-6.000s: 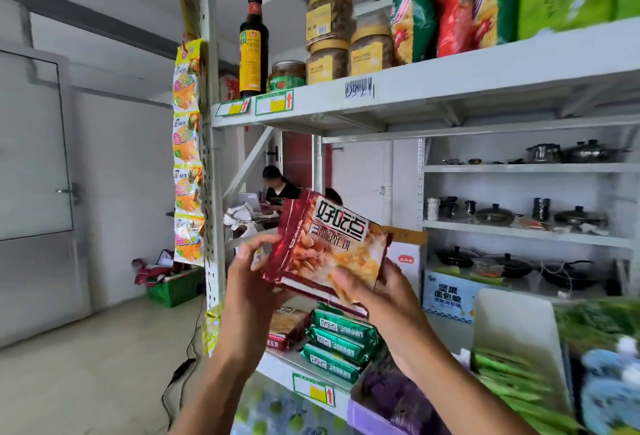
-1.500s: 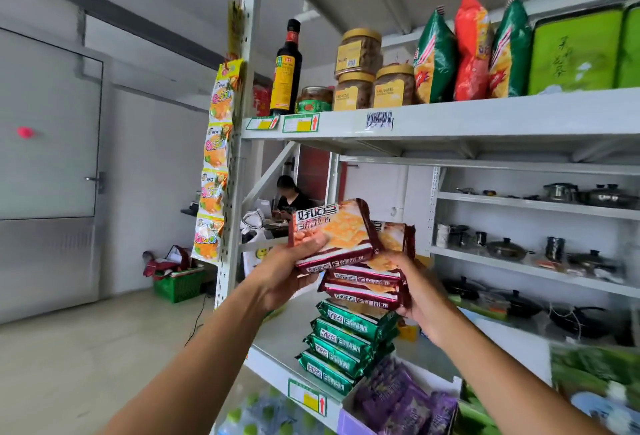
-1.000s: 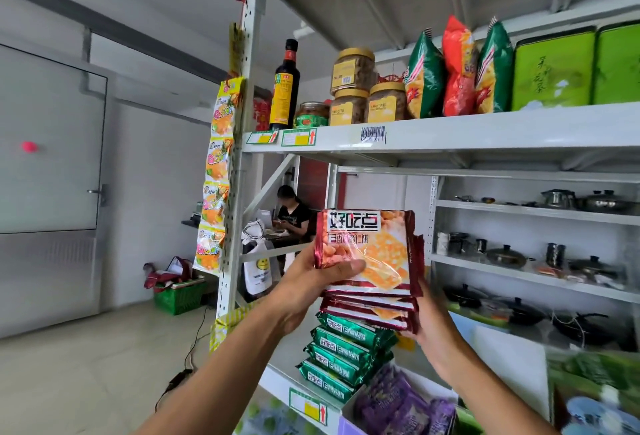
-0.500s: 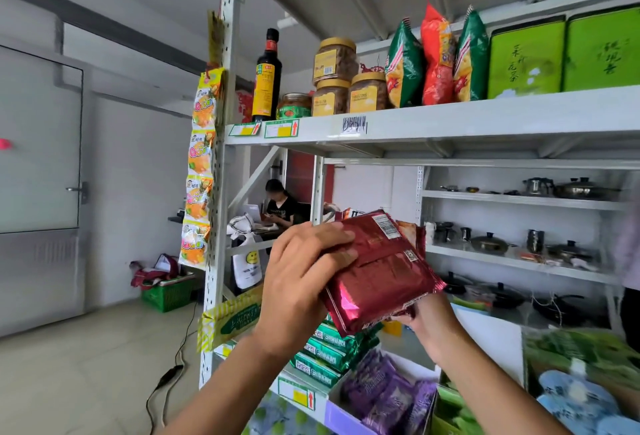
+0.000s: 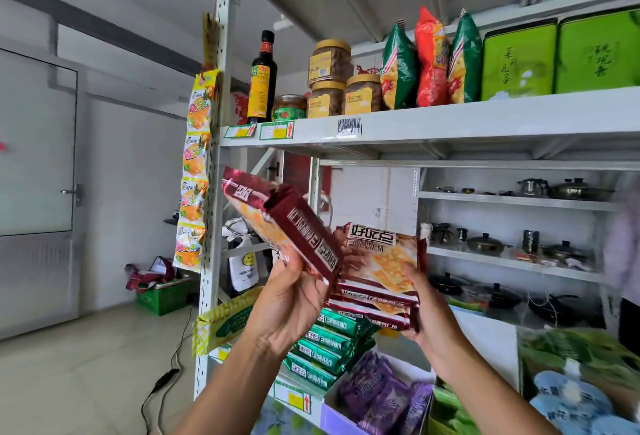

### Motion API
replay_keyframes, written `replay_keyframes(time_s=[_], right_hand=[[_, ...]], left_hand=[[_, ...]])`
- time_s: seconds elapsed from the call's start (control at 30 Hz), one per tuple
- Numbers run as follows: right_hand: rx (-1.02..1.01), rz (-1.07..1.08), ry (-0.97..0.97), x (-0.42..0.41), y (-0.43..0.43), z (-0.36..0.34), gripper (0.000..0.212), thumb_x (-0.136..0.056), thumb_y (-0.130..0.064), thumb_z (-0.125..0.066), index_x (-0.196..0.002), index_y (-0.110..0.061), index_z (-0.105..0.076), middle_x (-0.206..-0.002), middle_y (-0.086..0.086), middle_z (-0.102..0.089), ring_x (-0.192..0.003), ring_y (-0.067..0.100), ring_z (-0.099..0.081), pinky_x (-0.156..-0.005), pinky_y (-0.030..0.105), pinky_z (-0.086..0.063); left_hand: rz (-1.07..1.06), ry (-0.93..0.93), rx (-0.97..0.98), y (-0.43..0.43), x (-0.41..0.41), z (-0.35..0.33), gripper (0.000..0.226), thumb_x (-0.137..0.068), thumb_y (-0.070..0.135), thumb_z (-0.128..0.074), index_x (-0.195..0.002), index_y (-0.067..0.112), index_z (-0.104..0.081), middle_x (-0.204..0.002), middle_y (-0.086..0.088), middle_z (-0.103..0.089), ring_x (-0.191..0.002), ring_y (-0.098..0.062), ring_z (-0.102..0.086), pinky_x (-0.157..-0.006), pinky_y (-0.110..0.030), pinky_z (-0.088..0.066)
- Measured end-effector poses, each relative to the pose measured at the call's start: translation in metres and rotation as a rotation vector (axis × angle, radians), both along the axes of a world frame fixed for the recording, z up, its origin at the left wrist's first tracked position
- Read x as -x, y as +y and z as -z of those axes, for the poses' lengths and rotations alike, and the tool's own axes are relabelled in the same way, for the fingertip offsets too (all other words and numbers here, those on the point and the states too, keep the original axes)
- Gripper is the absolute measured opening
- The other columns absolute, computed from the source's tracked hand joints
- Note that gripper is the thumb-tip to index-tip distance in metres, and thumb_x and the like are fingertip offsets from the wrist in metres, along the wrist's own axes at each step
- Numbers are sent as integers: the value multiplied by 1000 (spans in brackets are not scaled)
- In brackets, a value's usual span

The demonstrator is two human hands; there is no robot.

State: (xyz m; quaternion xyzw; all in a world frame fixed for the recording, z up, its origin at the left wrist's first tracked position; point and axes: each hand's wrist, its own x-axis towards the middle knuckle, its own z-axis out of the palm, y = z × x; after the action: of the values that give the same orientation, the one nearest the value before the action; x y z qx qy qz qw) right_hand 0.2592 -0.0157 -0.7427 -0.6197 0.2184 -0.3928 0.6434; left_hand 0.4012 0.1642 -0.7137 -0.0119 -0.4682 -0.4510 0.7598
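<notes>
Stocking step: judging by the packets in both hands, the person is gathering red cracker packets into one bundle above the lower shelf. One packet is apart from the rest and not yet squared up with them.
Sachet strip: hangs on the rack's upright at the far left, well away from the hands and not part of the work.
Left hand: raised on a bent wrist with the palm turned toward the camera. Its fingers are curled round the lower end of the single red packet.
Single red packet: tilted, its top end leaning up and to the left and its narrow side facing the camera. Its lower corner overlaps the left edge of the stack; whether they touch cannot be told.
Stack of red packets: about three, printed faces toward the camera, held in the air just above the green packets.
Right hand: cups the stack from below and behind, with the thumb pressed on the front face.
Purple packets: in a bin on the lower shelf, to the right of the green ones.
Next move: probably rolling the left wrist so the single packet lies flat against the stack's face while the right hand holds steady. The glossy wrappers could slip.
</notes>
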Motion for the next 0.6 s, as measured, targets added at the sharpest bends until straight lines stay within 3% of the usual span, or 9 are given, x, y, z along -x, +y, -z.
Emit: replay_keyframes(time_s=[0.07, 0.1, 0.2, 0.33, 0.47, 0.53, 0.6], right_hand=[[36, 16, 15, 2, 3, -2, 72, -66, -84, -70, -125, -45, -65, -122, -7, -75, -114, 23, -70, -101, 54, -52], [65, 21, 22, 4, 4, -3, 68, -66, -86, -66, -124, -49, -64, -125, -10, -73, -116, 22, -69, -97, 51, -54], [170, 64, 40, 5, 8, -4, 59, -67, -87, -61, -118, -56, -65, -125, -14, -71, -118, 18, -66, -98, 52, -55], [155, 38, 18, 2, 8, 0, 62, -69, -82, -64, -122, -48, -66, -121, -5, -75, -111, 22, -71, -98, 56, -56], [84, -36, 10, -2, 15, 0, 56, -78, -83, -61, -124, -52, -64, -123, -12, -74, -111, 16, -72, -100, 51, -54], [109, -84, 67, -7, 21, -4, 60, -84, -83, -48, -123, -41, -65, -104, -15, -78, -88, 4, -75, -78, 35, -58], [123, -146, 125, -19, 31, -10, 61, -87, -83, -40, -111, -34, -66, -77, -13, -72, -56, -2, -64, -50, 20, -46]], left_hand=[[-54, -78, -25, -3, -7, 7, 48, -97, 6, -66, -142, 4, -51, -140, -22, -60, -133, -31, -59, -118, -46, -36], [-98, -116, -67, -2, -10, 7, 42, -95, 8, -69, -134, 2, -57, -132, -19, -66, -125, -28, -64, -116, -44, -40], [-387, -196, -272, 3, -9, -8, 34, -80, 18, -86, -105, 6, -66, -96, -11, -72, -87, -21, -71, -89, -35, -57], [-724, -356, -556, 1, -4, -17, 25, -91, 25, -70, -110, 9, -72, -111, -14, -77, -92, -22, -74, -89, -35, -53], [-713, -377, -728, 0, -11, -12, 37, -85, 35, -76, -115, 13, -70, -113, -12, -77, -97, -25, -70, -103, -48, -49], [-628, -350, -782, 2, -19, -11, 41, -86, 33, -74, -121, 13, -64, -106, -12, -75, -95, -28, -70, -97, -54, -55], [-603, -351, -830, 8, -29, -8, 49, -83, 36, -77, -123, 15, -58, -100, -13, -74, -90, -29, -71, -89, -53, -58]])
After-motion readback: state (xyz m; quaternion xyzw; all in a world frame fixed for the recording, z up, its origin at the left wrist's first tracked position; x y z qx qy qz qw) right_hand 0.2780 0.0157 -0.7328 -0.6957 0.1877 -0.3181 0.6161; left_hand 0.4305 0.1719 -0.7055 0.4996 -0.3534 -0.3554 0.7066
